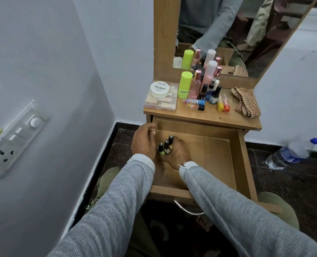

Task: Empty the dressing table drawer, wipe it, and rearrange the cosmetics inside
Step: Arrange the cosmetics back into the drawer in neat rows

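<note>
**Nail polish bottles handled at the drawer's back-left corner**

Nearest the lens: two grey knitted sleeves (128, 197), reaching forward into the open wooden drawer (246, 164). Left to right from there. Left hand (142, 143) at the drawer's left wall, fingers curled loosely beside three small black-capped nail polish bottles (165, 146); whether actually gripping one, could not tell. Right hand (176, 153) cupped round the same cluster, fingers wrapped against the bottles, holding them upright and touching. Rest of the drawer floor bare. Up on the tabletop: clear plastic box with a white round nail polish remover tub (159, 89), lime-green cylindrical stick (185, 84), pink bottles, checked brown cloth (245, 102) at the far right. Judged as either emptying or restocking; not clear which. Best done with bottles kept pressed together, caps up, moved as one group, not tipped.
</note>
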The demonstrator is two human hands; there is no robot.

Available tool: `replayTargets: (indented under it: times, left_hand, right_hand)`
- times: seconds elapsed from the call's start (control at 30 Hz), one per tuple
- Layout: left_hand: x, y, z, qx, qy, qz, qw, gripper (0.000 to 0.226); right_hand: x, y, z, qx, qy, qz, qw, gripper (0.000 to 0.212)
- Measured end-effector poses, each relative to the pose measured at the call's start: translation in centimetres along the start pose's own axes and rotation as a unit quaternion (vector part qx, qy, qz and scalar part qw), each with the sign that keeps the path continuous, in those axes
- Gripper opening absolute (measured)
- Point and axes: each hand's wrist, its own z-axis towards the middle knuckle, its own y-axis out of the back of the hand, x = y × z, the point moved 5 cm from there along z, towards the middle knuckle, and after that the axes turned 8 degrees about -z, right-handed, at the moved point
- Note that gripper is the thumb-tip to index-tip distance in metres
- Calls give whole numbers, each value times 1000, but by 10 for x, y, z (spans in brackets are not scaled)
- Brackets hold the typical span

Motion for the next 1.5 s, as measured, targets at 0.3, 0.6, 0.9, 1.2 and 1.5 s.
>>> replayTargets:
  times: [0.3,0.6,0.9,1.2,1.5]
  left_hand:
    - [-1,1,1,-2,-2,-4,1000,26]
    - [2,2,3,-8,12,-14,1000,28]
    - [2,1,2,-15,9,-21,1000,28]
    - [2,2,2,-18,2,-28,999,28]
    - [2,2,2,-20,8,-36,999,31]
  right_hand:
    - [4,-4,13,61,72,-59,994,59]
    - [19,8,28,55,126,-6,990,60]
    - [2,-24,34,-7,61,6,998,63]
    - [2,-34,54,-84,35,40,995,45]
    - [19,-22,43,-156,2,68,985,14]
